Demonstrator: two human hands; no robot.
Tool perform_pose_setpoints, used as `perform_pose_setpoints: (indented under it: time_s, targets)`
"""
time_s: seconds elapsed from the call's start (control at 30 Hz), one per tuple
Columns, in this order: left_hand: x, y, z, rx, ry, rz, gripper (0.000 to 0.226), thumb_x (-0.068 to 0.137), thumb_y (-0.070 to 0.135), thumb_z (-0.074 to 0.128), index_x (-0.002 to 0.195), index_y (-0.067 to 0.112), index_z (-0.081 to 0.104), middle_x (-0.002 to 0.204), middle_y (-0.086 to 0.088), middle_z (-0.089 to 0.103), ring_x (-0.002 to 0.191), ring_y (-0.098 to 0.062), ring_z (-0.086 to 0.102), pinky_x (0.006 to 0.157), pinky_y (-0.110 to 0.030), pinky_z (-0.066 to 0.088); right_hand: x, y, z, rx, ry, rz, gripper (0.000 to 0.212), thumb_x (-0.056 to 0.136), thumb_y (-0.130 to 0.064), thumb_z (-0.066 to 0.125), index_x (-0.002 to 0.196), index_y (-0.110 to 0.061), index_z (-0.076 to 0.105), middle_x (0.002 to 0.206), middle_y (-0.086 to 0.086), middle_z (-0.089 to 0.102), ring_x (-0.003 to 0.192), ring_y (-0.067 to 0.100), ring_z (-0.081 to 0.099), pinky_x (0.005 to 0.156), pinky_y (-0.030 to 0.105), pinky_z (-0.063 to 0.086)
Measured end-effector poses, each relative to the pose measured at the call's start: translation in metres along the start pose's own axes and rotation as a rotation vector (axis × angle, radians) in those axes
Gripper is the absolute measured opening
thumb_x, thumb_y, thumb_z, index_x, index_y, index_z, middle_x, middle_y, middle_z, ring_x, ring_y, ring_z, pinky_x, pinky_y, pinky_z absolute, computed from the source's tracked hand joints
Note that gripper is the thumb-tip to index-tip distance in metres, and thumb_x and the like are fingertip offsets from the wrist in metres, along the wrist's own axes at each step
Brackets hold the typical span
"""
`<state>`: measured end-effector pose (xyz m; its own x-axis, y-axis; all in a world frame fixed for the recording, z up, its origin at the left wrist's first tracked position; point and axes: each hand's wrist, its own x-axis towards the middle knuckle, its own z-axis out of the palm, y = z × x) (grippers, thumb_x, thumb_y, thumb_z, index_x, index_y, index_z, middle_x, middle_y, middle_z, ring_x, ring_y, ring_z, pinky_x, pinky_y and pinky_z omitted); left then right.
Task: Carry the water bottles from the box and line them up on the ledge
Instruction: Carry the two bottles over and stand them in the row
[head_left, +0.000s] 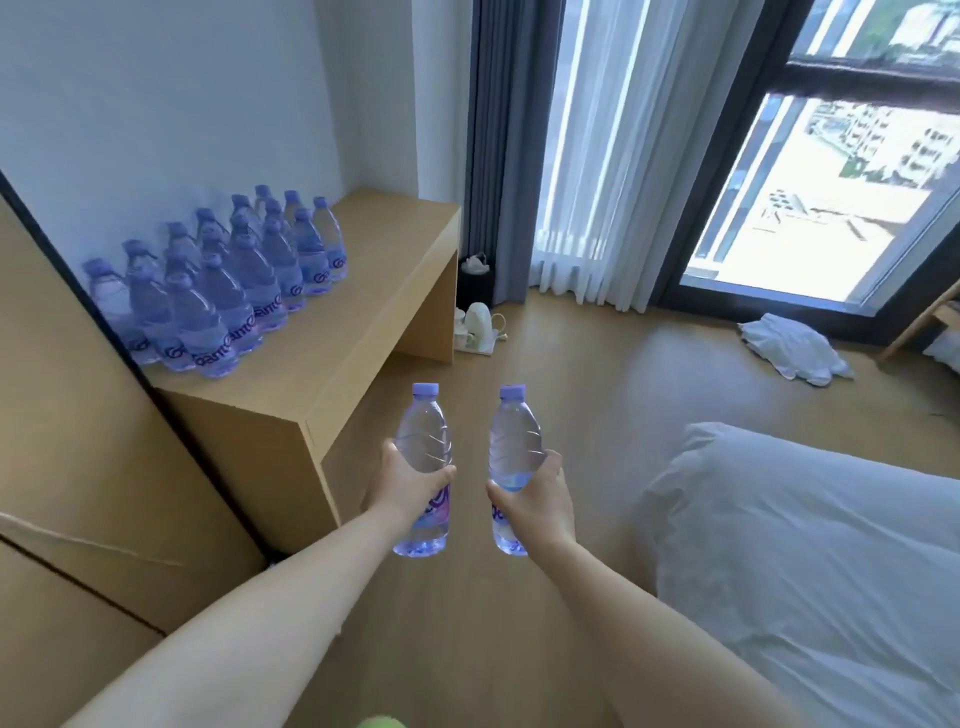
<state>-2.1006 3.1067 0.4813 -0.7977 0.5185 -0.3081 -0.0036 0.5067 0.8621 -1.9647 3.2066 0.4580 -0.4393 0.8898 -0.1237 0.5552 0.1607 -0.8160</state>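
I am seeing the left hand wrapping its fingers and thumb around the middle of one water bottle, and it is holding that bottle upright with the purple cap on top. The right hand is curling around a second bottle in the same way, gripping it at the label band, also cap up. The two bottles are standing side by side in the air with a gap between them, not touching, and both arms are reaching out in front over the wooden floor.

Up and to the left of the left hand, the light wooden ledge is running along the white wall, and the rows of bottles are standing on it in a tight cluster near the wall, well apart from both hands. I am not seeing the box in this view.

Beyond the far end of the ledge, a white kettle is sitting on the floor. To the right of the right hand, a bed with white bedding is filling the corner, and ahead of it a crumpled white cloth is lying by the window
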Motion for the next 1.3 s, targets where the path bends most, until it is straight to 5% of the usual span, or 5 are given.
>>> perform_pose_setpoints:
  time_s: [0.2, 0.47, 0.97, 1.13, 1.3]
  targets:
    - [0.105, 0.048, 0.000, 0.067, 0.116, -0.031, 0.069, 0.077, 0.037, 0.078, 0.125, 0.012, 0.036, 0.110, -0.002, 0.054, 0.091, -0.021, 0.052, 0.066, -0.028, 0.038, 0.123, -0.049, 0.017, 0.041, -0.068, -0.064, 0.058, 0.076, -0.039, 0.075, 0.118, -0.028, 0.036, 0.106, -0.017, 0.048, 0.084, 0.005, 0.054, 0.064, 0.021, 0.038]
    - [0.293, 0.093, -0.004, 0.098, 0.136, -0.035, 0.072, 0.072, 0.045, 0.077, 0.123, 0.015, 0.036, 0.112, -0.001, 0.058, 0.103, -0.026, 0.059, 0.090, -0.042, 0.050, 0.299, -0.107, 0.084, 0.052, -0.131, -0.062, 0.050, 0.074, -0.037, 0.074, 0.105, -0.031, 0.036, 0.091, -0.019, 0.049, 0.077, -0.003, 0.054, 0.053, 0.019, 0.036]
    - [0.540, 0.147, -0.046, 0.102, 0.266, -0.136, 0.083, 0.072, 0.046, 0.076, 0.134, 0.015, 0.031, 0.117, 0.009, 0.056, 0.110, -0.020, 0.057, 0.083, -0.031, 0.045, 0.546, -0.223, 0.210, -0.020, -0.414, -0.155, 0.048, 0.072, -0.032, 0.071, 0.108, -0.019, 0.042, 0.091, -0.011, 0.053, 0.072, 0.008, 0.060, 0.051, 0.026, 0.041]
    - [0.610, 0.158, -0.036, 0.005, 0.355, -0.168, 0.063, 0.057, 0.050, 0.076, 0.106, 0.032, 0.040, 0.101, 0.015, 0.060, 0.094, -0.012, 0.060, 0.084, -0.035, 0.050, 0.627, -0.245, 0.254, -0.021, -0.574, -0.198, 0.040, 0.066, -0.034, 0.069, 0.090, -0.030, 0.037, 0.084, -0.005, 0.060, 0.063, 0.010, 0.062, 0.050, 0.027, 0.047]
    - [0.669, 0.174, -0.033, -0.156, 0.507, -0.272, 0.076, 0.049, 0.051, 0.077, 0.112, 0.028, 0.040, 0.101, 0.012, 0.062, 0.095, -0.012, 0.062, 0.086, -0.037, 0.052, 0.704, -0.279, 0.281, -0.082, -0.744, -0.256, 0.049, 0.069, -0.032, 0.072, 0.099, -0.031, 0.033, 0.085, -0.005, 0.059, 0.061, 0.006, 0.060, 0.047, 0.024, 0.041]
